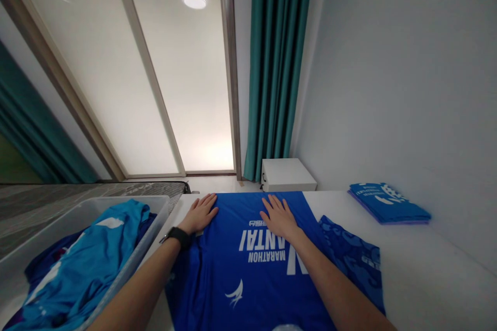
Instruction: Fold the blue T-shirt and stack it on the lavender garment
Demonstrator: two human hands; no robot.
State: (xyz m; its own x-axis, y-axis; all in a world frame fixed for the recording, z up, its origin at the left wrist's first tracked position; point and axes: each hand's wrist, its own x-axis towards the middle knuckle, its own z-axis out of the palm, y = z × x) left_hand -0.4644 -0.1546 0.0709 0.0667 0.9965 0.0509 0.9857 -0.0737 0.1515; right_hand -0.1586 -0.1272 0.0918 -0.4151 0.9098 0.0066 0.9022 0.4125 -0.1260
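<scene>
A blue T-shirt (pixel 248 279) with white printed letters and a white bird mark lies spread on the white table, its print upside down to me. My left hand (pixel 200 214) rests flat near the shirt's far left corner, fingers stretched out; a dark watch is on that wrist. Farther right, my right hand (pixel 278 218) presses flat on the cloth above the lettering, fingers slightly spread. The shirt's darker patterned sleeve (pixel 355 256) reaches out to the right. Some folds run along the left side, and my right forearm covers part of the lettering.
To the left stands a clear plastic bin (pixel 157 217) holding crumpled blue clothes (pixel 97 253). Folded shirts (pixel 388 204) lie stacked at the table's right, by the wall. Beyond the table's far edge are a white cabinet (pixel 287 173) and a green curtain (pixel 277 72).
</scene>
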